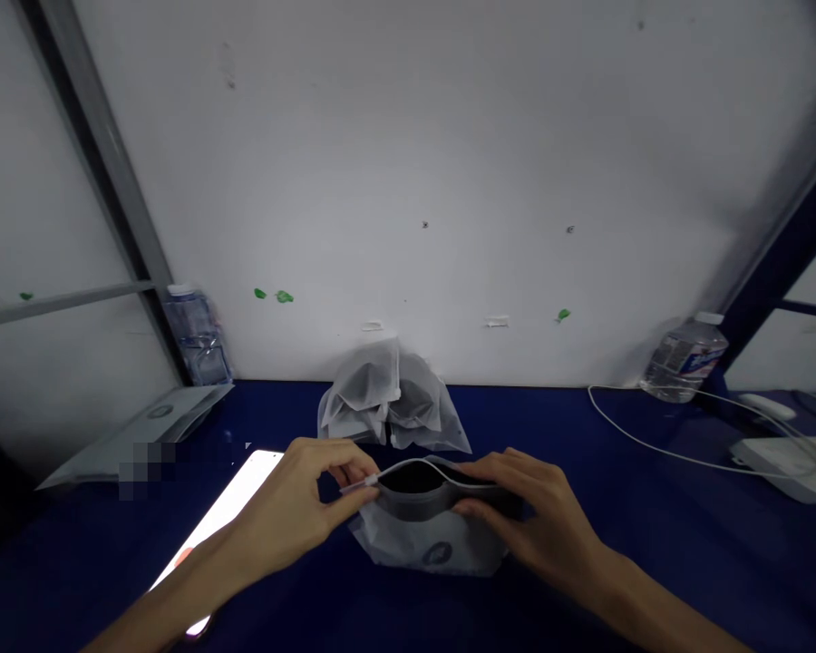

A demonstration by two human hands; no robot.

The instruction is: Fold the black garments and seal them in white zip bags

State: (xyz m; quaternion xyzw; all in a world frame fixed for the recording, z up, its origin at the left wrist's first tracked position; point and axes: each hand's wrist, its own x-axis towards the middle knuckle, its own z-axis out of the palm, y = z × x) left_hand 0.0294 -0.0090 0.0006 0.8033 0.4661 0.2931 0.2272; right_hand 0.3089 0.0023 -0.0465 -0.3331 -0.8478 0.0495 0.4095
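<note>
A frosted zip bag point(442, 540) with a round dark logo stands on the blue table in front of me, its mouth gaping and dark inside. My left hand point(313, 490) pinches the bag's left corner, thumb and fingertips at the white zip slider point(373, 480). On the other side, my right hand point(537, 508) grips the bag's right edge, fingers behind the rim and thumb in front. What lies inside the bag cannot be made out. Just behind it, more frosted bags point(360, 399) stand bunched against the wall.
A lit phone point(228, 508) lies under my left forearm. Flat frosted bags point(142, 431) rest at the left. Water bottles stand at the back left point(197, 336) and back right point(686, 358). A white cable point(626, 435) runs to a white power strip point(789, 467) at the right.
</note>
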